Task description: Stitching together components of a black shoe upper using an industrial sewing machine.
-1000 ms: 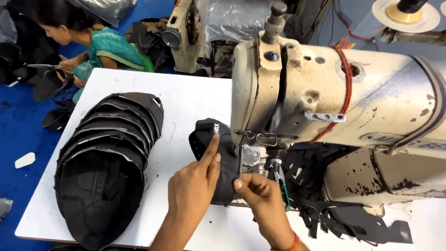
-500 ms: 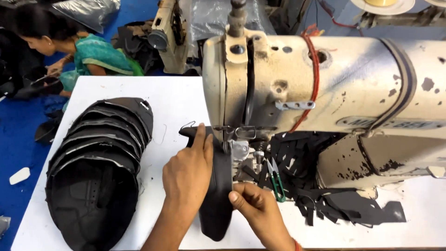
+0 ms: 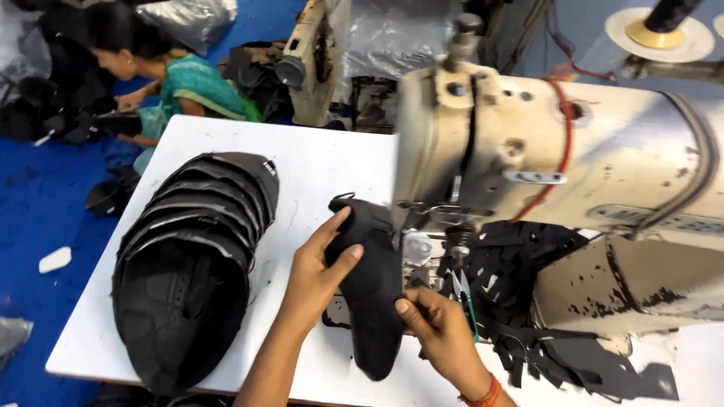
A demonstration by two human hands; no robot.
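A black shoe upper piece (image 3: pixel 373 283) stands folded on the white table (image 3: pixel 324 162), its top end close to the needle area of the cream sewing machine (image 3: pixel 558 158). My left hand (image 3: pixel 317 275) grips its left side, thumb across the fabric. My right hand (image 3: pixel 437 332) pinches its lower right edge. A small green thread snip (image 3: pixel 464 294) lies by my right hand, under the machine head.
A stack of several black shoe uppers (image 3: pixel 188 264) lies on the table's left. Black fabric scraps (image 3: pixel 558 347) pile under the machine arm at right. A person in green (image 3: pixel 173 83) sits on the blue floor at back left. A second machine (image 3: pixel 317 60) stands behind.
The black piece has been turned from lying flat at the needle to standing lengthwise between both hands. My view has shifted left and closer.
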